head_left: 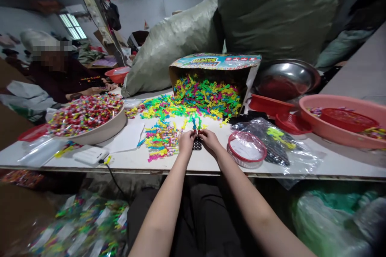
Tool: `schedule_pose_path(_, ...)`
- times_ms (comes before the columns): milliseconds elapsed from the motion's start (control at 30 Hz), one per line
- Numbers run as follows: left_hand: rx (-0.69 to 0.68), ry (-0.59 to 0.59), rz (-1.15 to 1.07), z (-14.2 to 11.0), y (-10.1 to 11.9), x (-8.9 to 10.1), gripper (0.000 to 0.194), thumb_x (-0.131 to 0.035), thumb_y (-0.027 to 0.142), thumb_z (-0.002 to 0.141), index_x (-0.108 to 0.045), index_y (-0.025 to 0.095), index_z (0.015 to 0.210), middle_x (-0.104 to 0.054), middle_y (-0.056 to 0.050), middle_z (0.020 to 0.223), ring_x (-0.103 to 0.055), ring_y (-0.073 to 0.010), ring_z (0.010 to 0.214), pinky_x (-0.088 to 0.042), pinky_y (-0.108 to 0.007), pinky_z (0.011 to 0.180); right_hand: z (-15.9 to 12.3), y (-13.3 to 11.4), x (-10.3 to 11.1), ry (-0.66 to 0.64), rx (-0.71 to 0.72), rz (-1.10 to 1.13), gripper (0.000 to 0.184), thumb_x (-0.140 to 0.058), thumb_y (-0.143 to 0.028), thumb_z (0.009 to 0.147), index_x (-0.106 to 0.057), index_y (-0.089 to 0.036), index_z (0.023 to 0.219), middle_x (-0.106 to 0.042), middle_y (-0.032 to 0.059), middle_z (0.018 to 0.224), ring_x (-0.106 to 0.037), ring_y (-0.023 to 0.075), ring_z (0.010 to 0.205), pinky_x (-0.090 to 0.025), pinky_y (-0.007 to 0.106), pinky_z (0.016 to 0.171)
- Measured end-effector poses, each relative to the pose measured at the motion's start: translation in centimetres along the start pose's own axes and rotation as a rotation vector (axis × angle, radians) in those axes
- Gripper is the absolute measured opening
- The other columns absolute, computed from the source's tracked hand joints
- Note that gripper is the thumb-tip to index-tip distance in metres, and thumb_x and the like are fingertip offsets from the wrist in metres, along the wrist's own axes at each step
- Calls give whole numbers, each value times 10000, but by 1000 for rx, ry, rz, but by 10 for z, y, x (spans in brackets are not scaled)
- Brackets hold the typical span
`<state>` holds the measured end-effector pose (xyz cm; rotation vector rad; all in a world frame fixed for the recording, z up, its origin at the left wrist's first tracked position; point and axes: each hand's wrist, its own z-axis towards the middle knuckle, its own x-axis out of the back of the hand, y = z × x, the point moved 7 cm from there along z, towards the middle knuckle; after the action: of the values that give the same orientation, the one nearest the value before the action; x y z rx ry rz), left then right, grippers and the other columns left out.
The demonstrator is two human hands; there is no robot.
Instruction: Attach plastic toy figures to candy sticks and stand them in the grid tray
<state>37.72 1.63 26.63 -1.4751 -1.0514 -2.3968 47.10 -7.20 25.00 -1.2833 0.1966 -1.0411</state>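
Both my hands meet at the middle of the white table (211,164). My left hand (186,141) and my right hand (209,140) are closed, fingers pinched together over a small black gridded piece (197,143) and some small coloured plastic pieces. A heap of bright plastic toy pieces (193,104) spills from a tipped cardboard box (215,64) right behind my hands. A smaller pile of the pieces (159,140) lies just left of my left hand.
A beige basin of wrapped candies (87,116) stands at the left, by a white power bank (90,155). Red baskets (246,149), a pink basin (340,122), a steel bowl (286,78) and plastic bags (271,140) are at the right. Green sacks (271,12) rise behind. Another person (60,76) sits far left.
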Motion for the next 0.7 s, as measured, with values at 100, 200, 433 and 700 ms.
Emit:
schedule_pose_path(100,-11,7,8,0,1,2,166,-509,319,805,-644,232,844,-671,-32,843,-568,-189,835,-352,-305,768,0,-2,1,6,9,-5,130,-516,-201,738,-622,-176,809,-658,35,809,-593,164,756,-445,280,710)
schedule_pose_path(200,-28,10,6,-1,2,2,160,-502,301,805,-642,230,834,-671,-30,833,-568,-186,832,-346,-300,765,-1,-4,1,4,17,-14,134,-505,-184,742,-619,-174,812,-653,36,808,-589,161,757,-440,276,717)
schedule_pose_path(433,-15,11,-11,-1,-1,-1,185,-474,327,820,-632,243,871,-667,-18,886,-563,-182,868,-336,-301,767,-3,-7,0,-7,22,-30,151,-484,-164,747,-613,-170,825,-642,48,844,-571,172,803,-425,284,745)
schedule_pose_path(700,-25,15,-24,-2,1,2,172,-500,312,799,-638,223,849,-668,-34,853,-565,-195,863,-338,-299,750,-3,-5,-1,3,33,-52,156,-469,-167,758,-606,-174,832,-643,43,846,-576,170,799,-430,284,754)
